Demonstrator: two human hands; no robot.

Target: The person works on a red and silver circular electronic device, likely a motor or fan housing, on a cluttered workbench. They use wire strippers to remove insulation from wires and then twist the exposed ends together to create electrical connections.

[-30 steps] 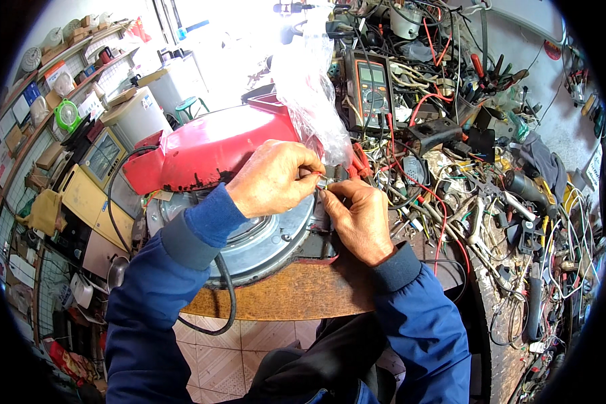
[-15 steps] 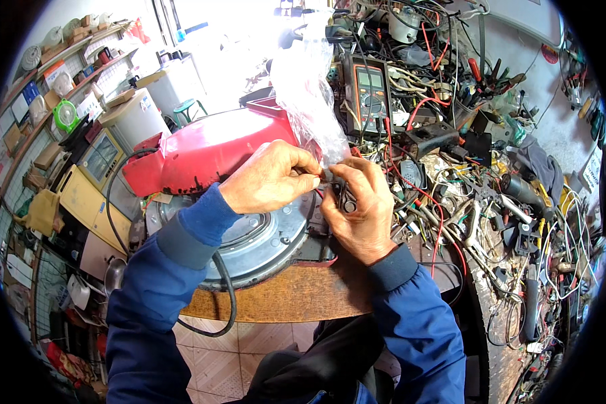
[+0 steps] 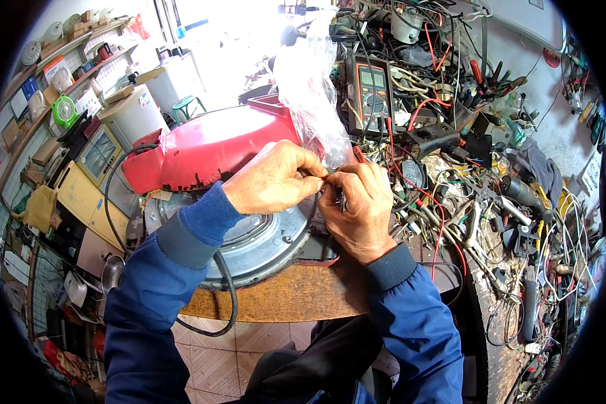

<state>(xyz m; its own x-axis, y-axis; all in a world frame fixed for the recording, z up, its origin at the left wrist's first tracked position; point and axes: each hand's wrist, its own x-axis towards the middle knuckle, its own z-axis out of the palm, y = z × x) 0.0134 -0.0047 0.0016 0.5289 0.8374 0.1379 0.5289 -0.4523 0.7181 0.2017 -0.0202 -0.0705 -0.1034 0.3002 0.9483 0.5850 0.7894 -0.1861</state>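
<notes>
My left hand (image 3: pixel 276 178) and my right hand (image 3: pixel 359 209) meet above the right side of a round grey metal base (image 3: pixel 262 246). Thumb and index finger of each are pinched together, almost touching the other hand's. Whatever lies between the fingertips is too small and too covered to name. Behind them, a red plastic housing (image 3: pixel 215 148) leans over the base, its edge stained black. A crumpled clear plastic bag (image 3: pixel 310 94) hangs just beyond my fingers. Along the base's left side runs a thick black cable (image 3: pixel 230 289).
A multimeter (image 3: pixel 372 94) with red leads stands behind my right hand. Tools, wires and parts (image 3: pixel 481 209) pile up across the right side. The brown wooden table edge (image 3: pixel 283 296) lies nearest me. Shelves (image 3: pixel 67 60) and appliances line the left.
My right fingers have closed in and drawn nearer to my left fingertips. The dark small part seen beside my right fingers is now mostly covered. My left hand has barely moved.
</notes>
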